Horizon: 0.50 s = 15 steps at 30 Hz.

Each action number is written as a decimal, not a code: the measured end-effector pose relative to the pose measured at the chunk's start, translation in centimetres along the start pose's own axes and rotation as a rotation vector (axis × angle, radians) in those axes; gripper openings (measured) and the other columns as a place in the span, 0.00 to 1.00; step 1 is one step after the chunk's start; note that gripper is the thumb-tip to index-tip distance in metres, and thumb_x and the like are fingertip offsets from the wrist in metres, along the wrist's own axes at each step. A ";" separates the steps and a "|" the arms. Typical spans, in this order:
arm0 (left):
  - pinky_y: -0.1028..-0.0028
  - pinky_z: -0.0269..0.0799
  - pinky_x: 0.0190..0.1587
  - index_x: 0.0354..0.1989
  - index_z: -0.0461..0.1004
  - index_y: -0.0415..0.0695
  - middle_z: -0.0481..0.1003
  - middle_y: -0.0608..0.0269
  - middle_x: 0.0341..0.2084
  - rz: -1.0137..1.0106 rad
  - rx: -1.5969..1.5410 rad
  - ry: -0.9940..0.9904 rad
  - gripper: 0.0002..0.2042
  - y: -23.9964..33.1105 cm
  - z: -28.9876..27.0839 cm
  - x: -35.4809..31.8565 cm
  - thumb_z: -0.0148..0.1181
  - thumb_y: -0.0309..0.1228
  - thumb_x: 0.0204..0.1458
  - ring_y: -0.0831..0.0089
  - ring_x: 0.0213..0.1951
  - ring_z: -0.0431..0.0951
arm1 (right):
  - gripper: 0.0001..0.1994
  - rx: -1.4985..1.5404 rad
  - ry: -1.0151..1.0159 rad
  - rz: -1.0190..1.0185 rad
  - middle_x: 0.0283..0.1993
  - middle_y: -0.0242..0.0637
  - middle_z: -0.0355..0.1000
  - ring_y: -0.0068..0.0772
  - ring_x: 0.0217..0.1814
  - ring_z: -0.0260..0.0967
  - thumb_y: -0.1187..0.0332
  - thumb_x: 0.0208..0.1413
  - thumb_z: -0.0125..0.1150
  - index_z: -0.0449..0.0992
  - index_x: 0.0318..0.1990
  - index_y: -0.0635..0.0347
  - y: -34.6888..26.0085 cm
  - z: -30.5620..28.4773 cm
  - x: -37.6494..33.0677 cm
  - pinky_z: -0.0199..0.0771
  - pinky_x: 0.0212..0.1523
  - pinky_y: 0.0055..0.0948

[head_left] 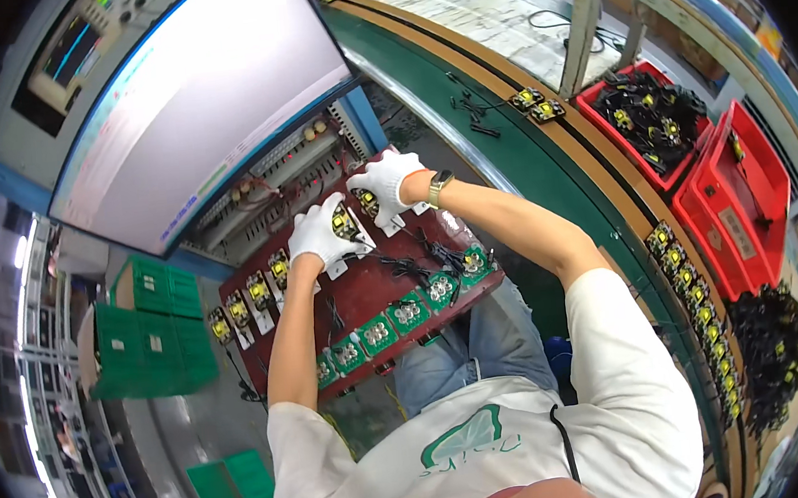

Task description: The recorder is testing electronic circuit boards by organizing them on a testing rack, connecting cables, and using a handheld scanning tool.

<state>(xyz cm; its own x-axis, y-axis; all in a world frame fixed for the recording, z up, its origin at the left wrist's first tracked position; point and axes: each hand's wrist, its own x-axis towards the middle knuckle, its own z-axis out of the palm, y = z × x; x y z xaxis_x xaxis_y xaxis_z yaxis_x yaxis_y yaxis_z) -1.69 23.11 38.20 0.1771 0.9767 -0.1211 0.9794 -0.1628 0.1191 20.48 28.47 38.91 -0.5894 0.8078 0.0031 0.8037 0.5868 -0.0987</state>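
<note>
A: Far left?
B: Green plastic crates (174, 337), stacked. Next, one large flat monitor (215, 104), lit.
A: Centre?
B: Dark red workboard (360, 295). Along its far edge, a spaced row of small circuit boards (257, 290), yellow components on top.
A: Left hand (319, 235)?
B: White-gloved, part-closed, fingers and thumb about one yellow-topped circuit board (344, 222), at the workboard's far edge.
A: Near edge?
B: Green printed circuit boards (376, 332), one row, with black leads (406, 266) lying behind.
A: Right hand (391, 181)?
B: White-gloved, part-closed, fingers and thumb bent about a second yellow-topped board (367, 201), just beside the first. Gold-coloured wristwatch (437, 188) on that wrist.
A: Right side?
B: Green conveyor belt (513, 144), bearing loose black cables (470, 108). On its brown border, a pair of yellow-topped boards (548, 110). Beyond, one red bin (623, 155) filled with black-cabled units; beside it, another red bin (751, 256), tilted. Nearer the wearer, a heap of black cabling (769, 359).
</note>
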 end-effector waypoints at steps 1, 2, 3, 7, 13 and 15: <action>0.54 0.78 0.56 0.73 0.65 0.64 0.75 0.52 0.58 0.010 0.019 -0.011 0.52 -0.3 0.3 0.2 0.82 0.52 0.31 0.45 0.55 0.75 | 0.45 0.020 0.006 0.005 0.54 0.37 0.80 0.56 0.54 0.77 0.37 0.29 0.81 0.77 0.62 0.34 0.0 0.0 -0.1 0.83 0.51 0.56; 0.54 0.78 0.55 0.72 0.66 0.61 0.77 0.52 0.57 0.021 0.011 -0.009 0.52 -0.5 0.4 0.4 0.82 0.49 0.30 0.45 0.54 0.76 | 0.43 0.044 -0.003 0.010 0.51 0.38 0.81 0.56 0.53 0.77 0.40 0.29 0.81 0.77 0.61 0.35 -0.1 0.0 -0.3 0.83 0.49 0.55; 0.54 0.78 0.55 0.71 0.66 0.58 0.78 0.51 0.56 0.032 0.004 -0.007 0.51 -0.7 0.5 0.6 0.82 0.45 0.30 0.45 0.52 0.78 | 0.42 0.068 -0.011 0.013 0.48 0.38 0.81 0.56 0.52 0.77 0.44 0.29 0.81 0.77 0.61 0.35 -0.1 -0.2 -0.5 0.83 0.47 0.54; 0.54 0.78 0.53 0.68 0.68 0.51 0.80 0.49 0.52 0.075 -0.046 0.028 0.49 -0.9 -0.5 1.7 0.82 0.39 0.29 0.44 0.49 0.80 | 0.39 0.151 0.037 0.022 0.42 0.40 0.82 0.55 0.48 0.77 0.51 0.29 0.81 0.78 0.59 0.38 0.1 -2.1 -0.6 0.83 0.41 0.52; 0.52 0.77 0.52 0.61 0.70 0.40 0.80 0.46 0.47 0.142 -0.185 0.183 0.45 3.1 -5.8 0.3 0.84 0.36 0.28 0.42 0.45 0.81 | 0.35 0.154 0.482 -0.025 0.40 0.42 0.80 0.56 0.41 0.74 0.54 0.29 0.79 0.78 0.53 0.47 -1.8 -8.8 -3.7 0.80 0.34 0.50; 0.52 0.77 0.51 0.61 0.70 0.41 0.80 0.46 0.47 0.211 -0.276 0.351 0.43 6.8 -8.2 0.2 0.82 0.32 0.30 0.43 0.45 0.80 | 0.35 0.130 0.741 0.081 0.40 0.42 0.77 0.54 0.41 0.74 0.54 0.30 0.79 0.76 0.53 0.45 -2.3 -10.7 -7.0 0.79 0.34 0.50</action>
<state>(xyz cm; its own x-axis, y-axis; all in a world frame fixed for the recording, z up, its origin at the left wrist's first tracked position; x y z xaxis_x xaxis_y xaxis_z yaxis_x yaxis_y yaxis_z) 4.17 23.38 47.07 0.2788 0.9225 0.2670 0.8553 -0.3650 0.3678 23.66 22.05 49.73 -0.2828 0.7012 0.6545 0.7993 0.5495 -0.2433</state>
